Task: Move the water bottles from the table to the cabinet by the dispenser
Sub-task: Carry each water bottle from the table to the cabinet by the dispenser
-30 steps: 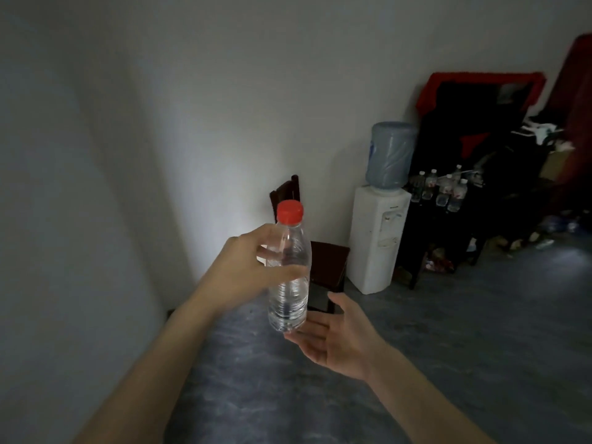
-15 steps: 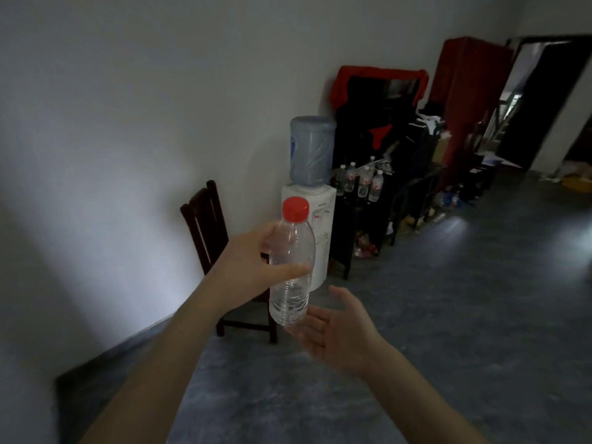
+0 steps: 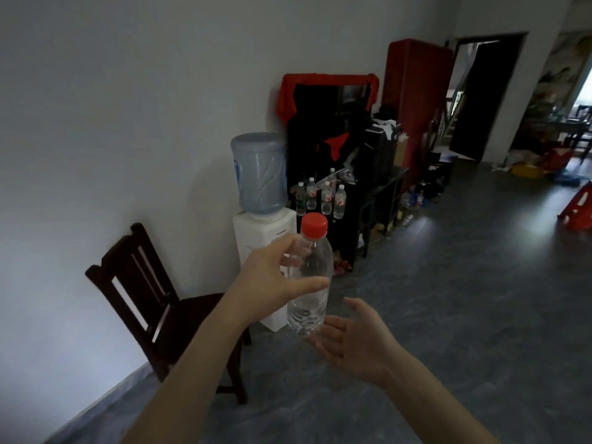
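Meanwhile the left hand is wrapping thumb and fingers around an unlabelled, red-capped water bottle held upright in the air, the right hand is spreading open just beneath its base, and the red-labelled bottles on the dark cabinet beside the water dispenser are showing print too small to read.

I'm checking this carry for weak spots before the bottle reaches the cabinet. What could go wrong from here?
1. The left hand holds the red-capped bottle alone; the open right hand sits under its base without gripping, so a slip might drop it.
2. The bottles on the cabinet stand close together; setting another among them could topple one.
3. The room is dim, and the chair stands beside the path to the dispenser.
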